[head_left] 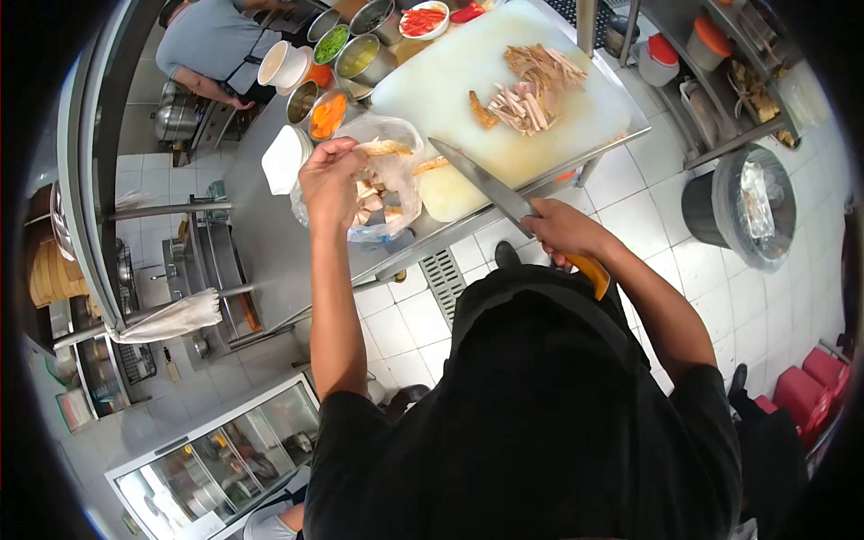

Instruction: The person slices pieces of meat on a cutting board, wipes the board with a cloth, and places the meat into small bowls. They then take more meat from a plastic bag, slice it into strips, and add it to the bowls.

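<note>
My left hand (331,180) is closed in a pinch on a browned piece of meat (385,148), held above an open clear plastic bag (410,200). Pale meat chunks (369,205) lie inside that bag. My right hand (569,229) grips a large kitchen knife (486,186) by its yellow-brown handle. The blade points up and left over the near edge of a white cutting board (423,94). A small browned strip (430,165) rests on the board by the knife tip. Farther back on the board sits a pile of sliced meat (529,103).
Metal containers (367,61) and a bowl of red pepper strips (423,20) stand left of the board. Sliced carrots (328,117) are in another container. A lined bin (742,202) and shelves (711,85) are at right. Another person (211,49) works at upper left.
</note>
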`<state>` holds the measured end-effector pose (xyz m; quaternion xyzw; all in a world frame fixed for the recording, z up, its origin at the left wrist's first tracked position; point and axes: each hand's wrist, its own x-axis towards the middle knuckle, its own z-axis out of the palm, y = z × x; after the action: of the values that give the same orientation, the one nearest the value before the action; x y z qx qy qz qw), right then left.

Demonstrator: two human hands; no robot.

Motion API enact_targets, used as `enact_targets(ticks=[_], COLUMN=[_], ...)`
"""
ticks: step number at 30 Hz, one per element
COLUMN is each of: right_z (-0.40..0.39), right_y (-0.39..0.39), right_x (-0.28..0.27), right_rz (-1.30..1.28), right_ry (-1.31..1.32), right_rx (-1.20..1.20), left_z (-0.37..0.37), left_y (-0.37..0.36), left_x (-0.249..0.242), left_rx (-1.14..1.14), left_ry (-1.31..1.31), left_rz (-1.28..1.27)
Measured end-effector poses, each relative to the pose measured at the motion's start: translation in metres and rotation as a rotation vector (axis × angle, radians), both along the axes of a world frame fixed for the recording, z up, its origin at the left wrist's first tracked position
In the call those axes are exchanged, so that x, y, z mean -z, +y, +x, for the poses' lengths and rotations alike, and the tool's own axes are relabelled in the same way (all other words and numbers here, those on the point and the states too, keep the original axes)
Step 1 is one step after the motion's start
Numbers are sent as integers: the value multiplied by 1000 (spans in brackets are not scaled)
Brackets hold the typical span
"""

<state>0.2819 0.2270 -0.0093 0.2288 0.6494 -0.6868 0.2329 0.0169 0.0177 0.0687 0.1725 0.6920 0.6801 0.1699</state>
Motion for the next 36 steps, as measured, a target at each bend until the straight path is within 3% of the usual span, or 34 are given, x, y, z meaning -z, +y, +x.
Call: enact_targets(ticks=[4, 9, 12, 15, 18, 21, 24, 28, 36], right_z=[0, 3, 11, 24, 34, 46, 56, 71, 70], right_y=[-1, 8, 13, 18, 21, 28, 31, 29, 22], right_x=[5, -14, -24, -25, -38, -37, -40, -48, -49], right_rz=[51, 26, 105, 163, 212, 241, 290, 337, 323], right_ry=[67, 15, 4, 39, 7, 11, -7, -20, -1], right_rx=[20, 80, 129, 222, 280, 326, 346, 349, 288], left_z=[12, 33, 46, 54, 49, 46, 40, 37, 25], left_y=[-3, 17, 38, 68, 99, 117, 119, 89, 32], left_x=[-4, 37, 64, 86, 106, 112, 108, 87, 110], left_rx=[60, 204, 331, 364, 349, 271, 206, 147, 280], left_ry=[-97, -116, -223, -174, -70, 371, 793, 872, 872], left_rz=[10, -184, -151, -200, -204, -464, -480, -561, -839])
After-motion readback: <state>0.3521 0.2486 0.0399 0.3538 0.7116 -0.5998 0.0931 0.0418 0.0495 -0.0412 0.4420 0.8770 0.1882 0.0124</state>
